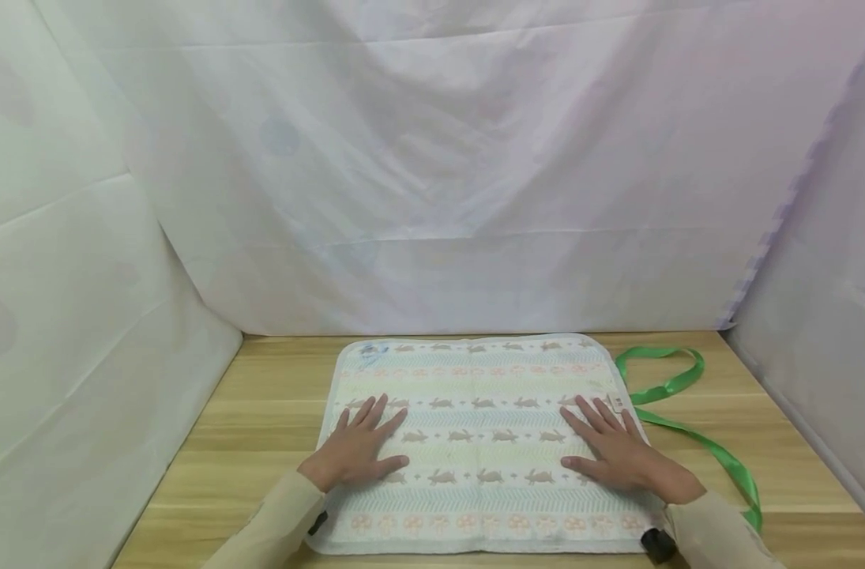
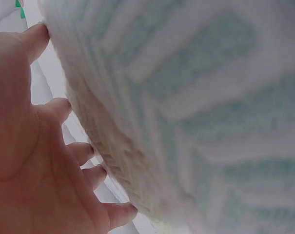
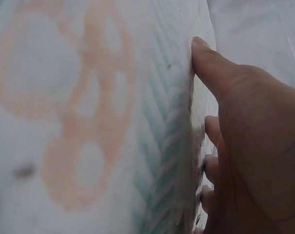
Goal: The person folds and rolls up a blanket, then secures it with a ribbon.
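A pale quilted cloth pad (image 1: 475, 458), printed with rows of brown rabbits and pastel patterns, lies spread flat on the wooden table. On its left part rests my left hand (image 1: 357, 450), fingers straight and spread. My right hand (image 1: 613, 450) lies the same way on the right part, near a small tag (image 1: 617, 403) at the edge. Both wrist views show fingertips on the pad's surface, with the left palm (image 2: 35, 161) and the right thumb (image 3: 215, 68) seen close up. Neither hand grips anything.
A green ribbon (image 1: 723, 458) runs from the pad's right edge, looping at the back and trailing toward the front. Wooden tabletop (image 1: 247, 442) shows around the pad. White cloth (image 1: 460, 197) hangs behind, with more cloth walls on the left and right.
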The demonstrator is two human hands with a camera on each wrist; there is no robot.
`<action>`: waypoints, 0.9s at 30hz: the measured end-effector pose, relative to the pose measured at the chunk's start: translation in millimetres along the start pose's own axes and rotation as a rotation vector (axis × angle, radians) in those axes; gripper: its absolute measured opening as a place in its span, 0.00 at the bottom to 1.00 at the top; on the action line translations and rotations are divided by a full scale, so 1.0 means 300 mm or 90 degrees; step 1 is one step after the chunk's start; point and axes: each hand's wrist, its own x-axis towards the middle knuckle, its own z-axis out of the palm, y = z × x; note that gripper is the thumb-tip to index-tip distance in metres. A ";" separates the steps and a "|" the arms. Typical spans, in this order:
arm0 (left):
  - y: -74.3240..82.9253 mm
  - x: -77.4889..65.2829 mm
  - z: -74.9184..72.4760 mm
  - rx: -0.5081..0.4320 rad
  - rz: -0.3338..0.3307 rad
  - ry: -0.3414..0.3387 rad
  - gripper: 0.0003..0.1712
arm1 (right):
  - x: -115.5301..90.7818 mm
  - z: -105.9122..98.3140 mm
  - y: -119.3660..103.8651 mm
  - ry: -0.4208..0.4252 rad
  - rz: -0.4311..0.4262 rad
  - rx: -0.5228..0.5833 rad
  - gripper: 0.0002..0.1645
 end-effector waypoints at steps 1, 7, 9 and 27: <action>0.001 0.001 -0.001 0.001 -0.001 -0.002 0.45 | -0.001 -0.001 0.000 0.001 0.000 0.000 0.49; 0.014 -0.003 -0.011 0.003 0.000 -0.004 0.44 | 0.000 -0.002 -0.006 0.003 -0.005 -0.015 0.49; 0.025 -0.006 -0.017 0.002 0.016 -0.003 0.44 | 0.000 -0.007 -0.012 0.001 -0.006 -0.019 0.49; 0.354 0.024 -0.033 0.111 0.280 -0.003 0.29 | 0.058 -0.162 0.070 0.176 0.043 0.100 0.26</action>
